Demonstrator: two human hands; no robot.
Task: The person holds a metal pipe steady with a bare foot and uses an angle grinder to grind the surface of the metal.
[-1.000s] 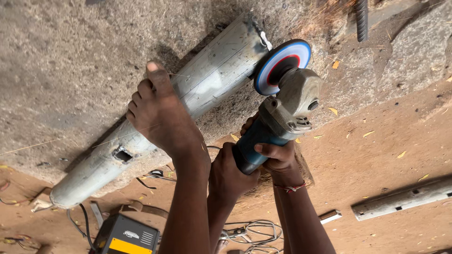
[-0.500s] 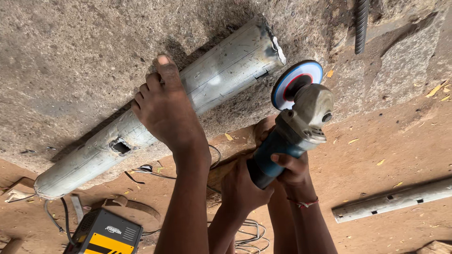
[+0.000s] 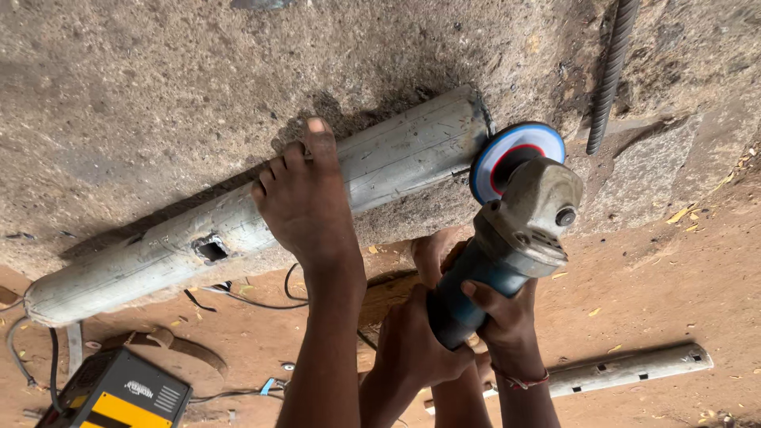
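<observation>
A long grey metal pipe (image 3: pixel 396 162) lies slanted on a rough concrete slab (image 3: pixel 158 95). My bare foot (image 3: pixel 305 206) presses down on its middle. Both hands hold a blue-bodied angle grinder (image 3: pixel 523 222). My left hand (image 3: pixel 412 349) wraps the rear of the handle, and my right hand (image 3: pixel 507 321), with a red wrist band, grips just ahead of it. The grinder's disc (image 3: pixel 515 150) stands right at the pipe's cut end (image 3: pixel 478 119). I cannot tell whether disc and pipe touch.
A ribbed steel bar (image 3: pixel 610 71) lies on the slab at the upper right. On the dirt ground lie a second, thinner pipe (image 3: pixel 634 368) at the lower right, a yellow and black machine box (image 3: pixel 119 392) at the lower left, and black cables (image 3: pixel 246 301).
The view has shifted, so pipe, foot and grinder sit lower and further right in the picture. The disc stays beside the pipe's end. Both hands keep their grip.
</observation>
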